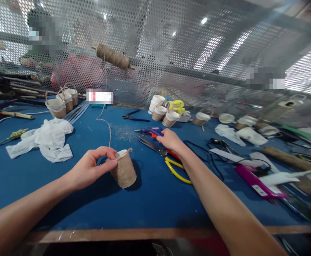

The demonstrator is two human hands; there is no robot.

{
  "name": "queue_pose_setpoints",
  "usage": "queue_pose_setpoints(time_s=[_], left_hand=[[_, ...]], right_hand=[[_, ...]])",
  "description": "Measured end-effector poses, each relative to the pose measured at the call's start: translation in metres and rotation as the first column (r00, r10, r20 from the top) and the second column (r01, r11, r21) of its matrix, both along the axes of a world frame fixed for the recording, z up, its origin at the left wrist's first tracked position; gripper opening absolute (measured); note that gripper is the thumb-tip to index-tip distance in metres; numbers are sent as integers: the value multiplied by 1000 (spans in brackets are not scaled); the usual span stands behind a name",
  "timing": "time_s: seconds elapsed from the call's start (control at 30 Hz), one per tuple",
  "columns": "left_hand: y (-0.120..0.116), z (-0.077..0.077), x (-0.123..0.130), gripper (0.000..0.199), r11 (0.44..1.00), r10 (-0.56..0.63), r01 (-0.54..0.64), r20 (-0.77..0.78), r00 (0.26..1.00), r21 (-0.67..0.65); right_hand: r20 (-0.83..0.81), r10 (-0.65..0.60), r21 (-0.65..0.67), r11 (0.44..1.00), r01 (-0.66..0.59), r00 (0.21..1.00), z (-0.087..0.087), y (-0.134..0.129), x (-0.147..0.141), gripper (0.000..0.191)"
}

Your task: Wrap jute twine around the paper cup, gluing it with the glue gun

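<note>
My left hand pinches the rim of a small burlap-wrapped cup, which tilts above the blue table. A strand of twine runs from the cup's rim up toward a twine spool mounted on the mesh. Farther right, my right hand is closed on the handle of a blue glue gun, its nozzle pointing left. Under the right wrist lie scissors with yellow and red handles, blades partly open. Small clear scraps are scattered by the glue gun's nozzle.
Several finished-looking cups with twine handles stand at the back left, and more cups at the back centre. White cloth lies left. Pliers, a magenta power strip and black cables are about. Perforated metal mesh closes the rear.
</note>
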State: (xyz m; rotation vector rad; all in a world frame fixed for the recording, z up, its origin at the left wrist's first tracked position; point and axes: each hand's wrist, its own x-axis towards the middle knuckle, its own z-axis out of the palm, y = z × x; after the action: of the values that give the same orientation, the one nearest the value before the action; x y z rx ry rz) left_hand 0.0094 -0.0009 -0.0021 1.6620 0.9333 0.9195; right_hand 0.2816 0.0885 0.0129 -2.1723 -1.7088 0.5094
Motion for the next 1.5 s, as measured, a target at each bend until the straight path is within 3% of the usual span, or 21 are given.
queue_pose_setpoints(time_s=[0.13, 0.2, 0.3, 0.37, 0.43, 0.5, 0.63, 0.73, 0.83, 0.93, 1.3, 1.5], left_hand=[[0, 4, -4, 16, 998, -55, 56, -112, 992, 6], [0, 6, -4, 16, 997, -83, 82, -139, 987, -11], [0, 8, -4, 18, 995, -98, 92, -163, 982, -46], [0, 10, -5, 17, 995, -94, 86, -168, 981, -54], [1, 10, -5, 18, 996, -85, 77, -157, 984, -53], [3, 10, -5, 18, 997, -70, 64, -141, 987, -50], [6, 8, -5, 18, 998, -47, 41, -131, 990, -49], [6, 7, -4, 18, 997, -48, 41, -128, 991, -59], [5, 7, -3, 18, 997, -54, 47, -113, 992, -60], [4, 6, -2, 18, 998, -47, 41, -107, 993, -50], [5, 7, -2, 17, 999, -39, 34, -126, 991, -41], [3, 8, -3, 16, 999, -33, 27, -140, 990, -41]], right_hand=[[-254, 59, 133, 991, -25, 965, 23, -30, -4, 28], [-374, 135, 145, 986, -85, 917, 35, -53, -7, 17], [-497, 259, 139, 966, -219, 828, 46, -86, -14, 18], [-580, 386, 142, 915, -377, 718, 48, -104, -19, 17], [-597, 426, 98, 880, -465, 680, 45, -117, -24, 15], [-565, 388, 47, 896, -442, 728, 41, -126, -29, 15], [-415, 266, 35, 960, -277, 870, 29, -133, -35, 19], [-268, 317, 96, 948, -303, 910, 22, -134, -32, 21], [-102, 429, 142, 899, -414, 897, 15, -137, -28, 25], [-10, 435, 165, 889, -427, 900, 10, -142, -28, 35], [21, 404, 298, 871, -392, 914, 7, -142, -35, 39], [50, 428, 289, 859, -423, 902, 10, -140, -32, 34]])
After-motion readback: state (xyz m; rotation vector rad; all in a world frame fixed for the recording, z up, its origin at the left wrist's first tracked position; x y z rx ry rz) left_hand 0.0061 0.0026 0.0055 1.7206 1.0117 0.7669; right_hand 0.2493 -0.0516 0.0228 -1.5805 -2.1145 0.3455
